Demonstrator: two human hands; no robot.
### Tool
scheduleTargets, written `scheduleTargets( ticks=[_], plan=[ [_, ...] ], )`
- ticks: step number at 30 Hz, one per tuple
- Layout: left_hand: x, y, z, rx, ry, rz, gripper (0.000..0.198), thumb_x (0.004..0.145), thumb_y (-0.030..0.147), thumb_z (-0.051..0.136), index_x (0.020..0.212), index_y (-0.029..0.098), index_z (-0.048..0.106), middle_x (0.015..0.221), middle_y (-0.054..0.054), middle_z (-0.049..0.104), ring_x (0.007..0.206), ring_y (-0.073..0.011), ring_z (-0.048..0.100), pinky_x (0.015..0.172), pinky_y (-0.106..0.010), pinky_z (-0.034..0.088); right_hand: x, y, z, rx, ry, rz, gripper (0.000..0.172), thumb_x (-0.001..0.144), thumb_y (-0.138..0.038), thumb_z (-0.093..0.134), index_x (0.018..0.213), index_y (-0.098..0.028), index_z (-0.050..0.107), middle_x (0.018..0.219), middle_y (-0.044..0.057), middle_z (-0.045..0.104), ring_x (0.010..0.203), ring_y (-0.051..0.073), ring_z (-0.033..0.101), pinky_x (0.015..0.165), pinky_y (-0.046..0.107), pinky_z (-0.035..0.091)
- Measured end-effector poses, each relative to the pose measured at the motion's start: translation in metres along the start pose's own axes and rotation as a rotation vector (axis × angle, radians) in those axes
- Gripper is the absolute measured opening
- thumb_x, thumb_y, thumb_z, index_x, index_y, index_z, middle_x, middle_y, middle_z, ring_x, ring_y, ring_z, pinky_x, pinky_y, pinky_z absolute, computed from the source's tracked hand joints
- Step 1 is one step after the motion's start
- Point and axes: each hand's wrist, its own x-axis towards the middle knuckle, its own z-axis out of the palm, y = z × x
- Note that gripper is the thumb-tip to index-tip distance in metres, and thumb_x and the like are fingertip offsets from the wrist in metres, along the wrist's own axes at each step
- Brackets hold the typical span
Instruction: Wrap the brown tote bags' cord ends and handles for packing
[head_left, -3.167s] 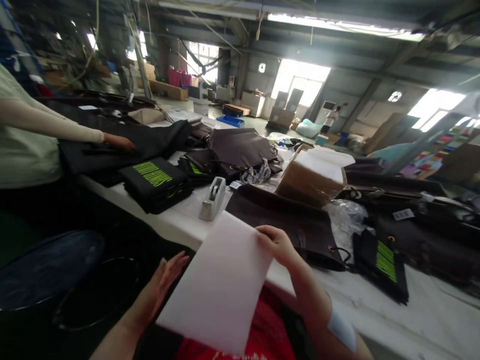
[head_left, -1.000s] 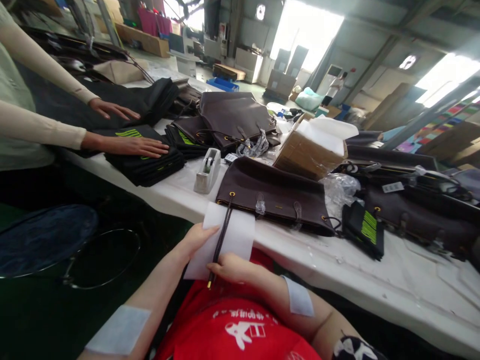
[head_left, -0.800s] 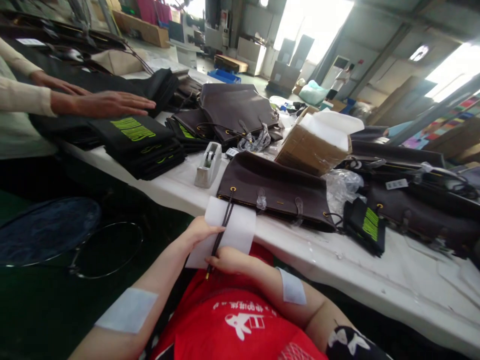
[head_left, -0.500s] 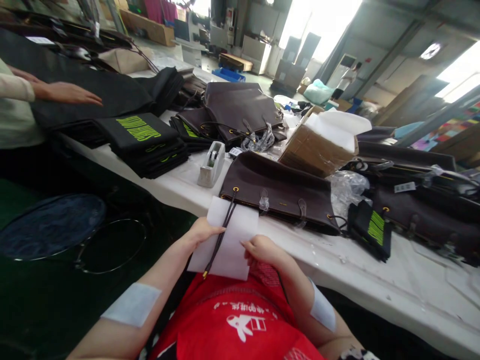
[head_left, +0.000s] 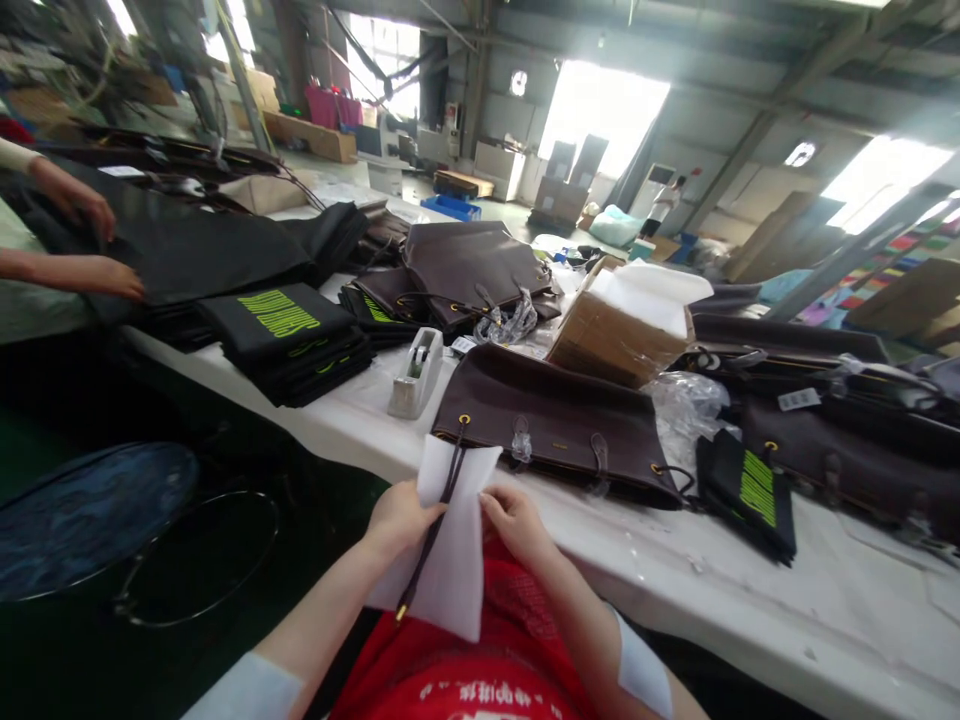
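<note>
A white foam sheet [head_left: 448, 575] hangs off the table's front edge, its right side folding inward. My left hand [head_left: 401, 518] is closed on its left side, with the thumb pressing a dark drawstring cord [head_left: 429, 545] against the sheet. The cord ends in a gold tip and runs up to a gold eyelet on a dark brown handbag [head_left: 559, 420]. At the sheet's right edge, my right hand [head_left: 514, 518] pinches it between thumb and fingers. The bag lies flat, its two strap fittings wrapped in clear plastic.
A tape dispenser [head_left: 416, 375] stands left of the bag, beside stacked black dust bags [head_left: 281, 335] with green lettering. Behind are a cardboard box [head_left: 619, 335] and more brown bags [head_left: 472, 260]. Crumpled plastic [head_left: 690, 405] lies right. A co-worker's hands [head_left: 90, 240] rest on black material at left.
The sheet's right edge has been drawn inward and folds toward the cord. My right hand moved with it. The view has tilted up, and the co-worker's hands have shifted.
</note>
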Motion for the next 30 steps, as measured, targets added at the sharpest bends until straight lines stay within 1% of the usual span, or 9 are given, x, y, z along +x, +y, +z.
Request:
scheduleTargets(
  ticks=[2,5,10,13,16,19,24,27,30],
  plan=[
    [-0.004,0.005,0.0,0.067,0.013,0.031,0.03,0.064,0.043,0.071,0.078,0.016,0.073,0.081,-0.015,0.074,0.081,-0.0331,0.068,0.066,-0.031,0.044,0.016,-0.01,0.009,-0.129,0.06,-0.016,0.039,0.075,-0.058,0.059,0.073,-0.02,0.05,0.06,-0.001,0.056,0.052,0.014,0.053,0.049,0.025,0.042],
    [-0.005,0.007,-0.003,-0.044,-0.034,0.061,0.033,0.071,0.046,0.064,0.077,0.015,0.073,0.079,-0.014,0.074,0.08,-0.0313,0.068,0.063,-0.029,0.043,0.037,-0.017,0.017,-0.356,0.185,-0.049,0.035,0.069,-0.049,0.068,0.069,-0.019,0.048,0.062,-0.001,0.056,0.055,0.013,0.051,0.05,0.023,0.037],
    [0.006,0.003,-0.01,-0.262,-0.057,0.042,0.036,0.076,0.045,0.058,0.082,0.013,0.073,0.081,-0.01,0.075,0.084,-0.03,0.068,0.063,-0.027,0.046,0.057,-0.023,0.019,-0.415,0.123,-0.042,0.035,0.068,-0.047,0.071,0.071,-0.018,0.051,0.062,-0.002,0.054,0.054,0.011,0.047,0.048,0.022,0.032],
    [0.014,0.001,-0.01,-0.248,-0.042,0.032,0.034,0.077,0.043,0.057,0.079,0.012,0.073,0.078,-0.01,0.074,0.081,-0.0298,0.069,0.061,-0.027,0.046,0.062,-0.028,0.021,-0.491,0.16,-0.154,0.03,0.068,-0.041,0.072,0.07,-0.019,0.051,0.064,-0.002,0.053,0.058,0.011,0.046,0.052,0.023,0.032],
    [0.019,0.003,-0.01,-0.248,-0.065,0.041,0.034,0.077,0.042,0.056,0.08,0.012,0.073,0.079,-0.011,0.074,0.082,-0.0294,0.069,0.06,-0.028,0.046,0.066,-0.03,0.025,-0.539,0.211,-0.247,0.03,0.067,-0.038,0.073,0.082,-0.02,0.055,0.067,-0.004,0.052,0.062,0.012,0.046,0.057,0.023,0.034],
    [0.022,0.004,-0.011,-0.245,-0.097,0.023,0.033,0.07,0.041,0.064,0.083,0.012,0.073,0.077,-0.011,0.074,0.079,-0.0289,0.069,0.059,-0.027,0.046,0.072,-0.03,0.031,-0.522,0.194,-0.273,0.032,0.071,-0.037,0.071,0.095,-0.022,0.055,0.067,-0.006,0.049,0.062,0.012,0.047,0.059,0.023,0.035],
    [0.028,-0.001,-0.011,-0.241,-0.065,-0.044,0.035,0.06,0.041,0.073,0.077,0.011,0.074,0.071,-0.011,0.073,0.076,-0.0292,0.069,0.055,-0.027,0.045,0.085,-0.037,0.032,-0.63,0.118,-0.245,0.018,0.079,-0.035,0.064,0.091,-0.022,0.061,0.064,-0.004,0.052,0.061,0.012,0.048,0.058,0.024,0.033],
    [0.031,-0.005,-0.01,-0.377,-0.042,-0.088,0.037,0.066,0.04,0.067,0.085,0.009,0.073,0.074,-0.011,0.073,0.077,-0.0274,0.069,0.058,-0.027,0.048,0.085,-0.048,0.028,-0.776,0.063,-0.215,0.016,0.078,-0.033,0.066,0.089,-0.022,0.065,0.072,0.0,0.061,0.065,0.015,0.053,0.06,0.025,0.034],
    [0.034,-0.006,-0.01,-0.408,-0.028,-0.122,0.037,0.074,0.038,0.06,0.091,0.009,0.072,0.077,-0.01,0.074,0.077,-0.0266,0.069,0.061,-0.029,0.049,0.084,-0.056,0.025,-0.917,0.013,-0.227,0.018,0.079,-0.036,0.064,0.09,-0.022,0.068,0.08,0.004,0.067,0.072,0.018,0.058,0.064,0.027,0.037]
  ],
)
